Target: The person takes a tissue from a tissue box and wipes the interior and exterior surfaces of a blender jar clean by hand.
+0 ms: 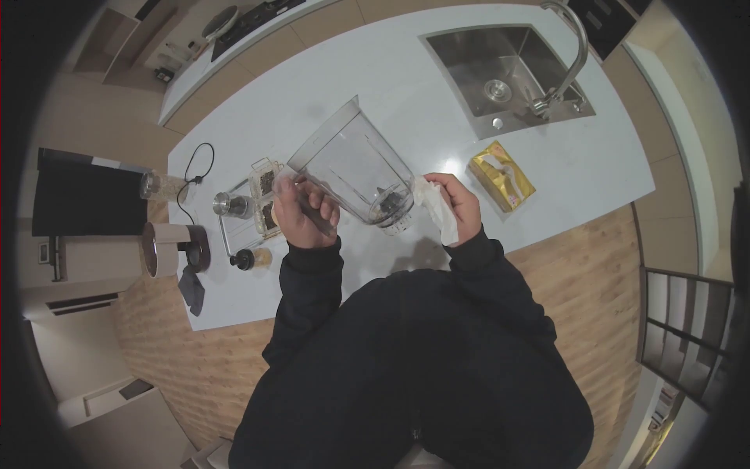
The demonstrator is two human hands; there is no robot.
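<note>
A clear blender jar (348,160) is tilted in front of me over the white counter, its wide mouth toward the upper left and its blade base toward the lower right. My left hand (301,211) is wrapped round the jar's handle. My right hand (457,205) pinches a white tissue (437,208) right beside the jar's base. To the right lies a yellow tissue pack (502,176) with a white tissue at its opening.
A steel sink (508,74) with a curved faucet (582,47) is set into the counter (375,62) at the upper right. On the left are a wire rack with containers (266,187), a glass jar (232,205), a dark-capped bottle (250,259), a blender base (197,248) and its cord (186,187).
</note>
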